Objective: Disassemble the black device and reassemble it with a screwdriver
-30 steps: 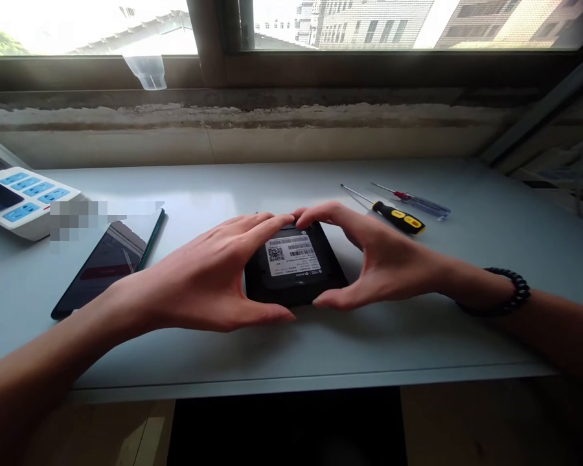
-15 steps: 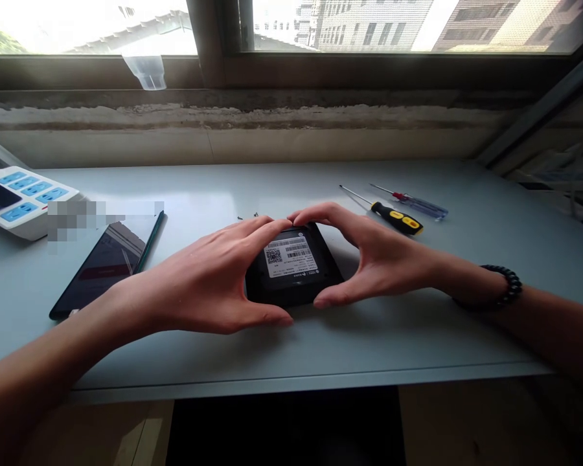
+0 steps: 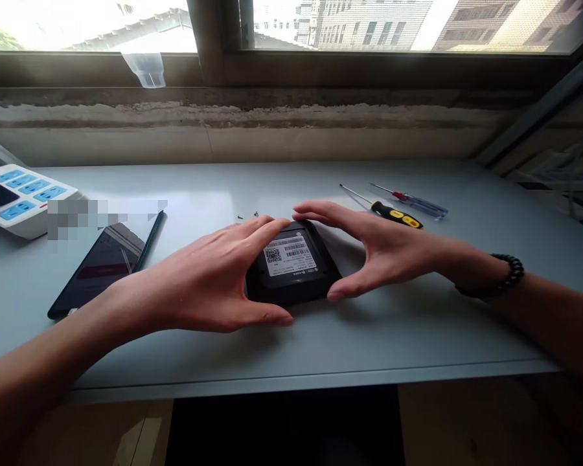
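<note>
Box [image 3: 291, 291] of matte black plastic, flat with rounded corners, lies at the middle of the smooth pale table [image 3: 418, 330], its white barcode label [image 3: 287, 254] facing up. I read the left hand [image 3: 199, 278] as open, with curved fingers at the box's upper left and the thumb at its lower edge. The right hand [image 3: 383, 252] is also open and arched, its thumb at the lower right edge and its fingers just above the top corner. I cannot confirm a firm grip by either hand. Two tiny metal bits [image 3: 255, 213] lie just beyond the box. To the right are a yellow-and-black screwdriver [image 3: 396, 215] and a clear-handled screwdriver [image 3: 420, 206]. To the left are a glossy phone [image 3: 100, 268] and a white power strip [image 3: 19, 200] with blue sockets.
</note>
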The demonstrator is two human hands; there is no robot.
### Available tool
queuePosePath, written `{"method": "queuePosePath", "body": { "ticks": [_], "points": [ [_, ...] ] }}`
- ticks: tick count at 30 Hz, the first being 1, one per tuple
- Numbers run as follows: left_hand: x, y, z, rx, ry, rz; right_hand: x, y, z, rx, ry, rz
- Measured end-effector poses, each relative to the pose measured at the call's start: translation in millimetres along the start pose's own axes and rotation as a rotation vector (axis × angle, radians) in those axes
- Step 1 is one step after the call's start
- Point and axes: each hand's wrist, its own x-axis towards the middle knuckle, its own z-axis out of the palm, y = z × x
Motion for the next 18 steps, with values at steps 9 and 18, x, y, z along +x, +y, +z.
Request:
{"method": "queuePosePath", "body": {
  "ticks": [9, 18],
  "points": [
    [-7, -9, -17.7, 0.108, -0.091, -0.065, 2, -3, -5, -0.029, -0.054, 0.025],
    [-9, -12, -16.6, 0.096, -0.110, -0.053, 2, -2, -5, -0.060, -0.001, -0.042]
  ]
}}
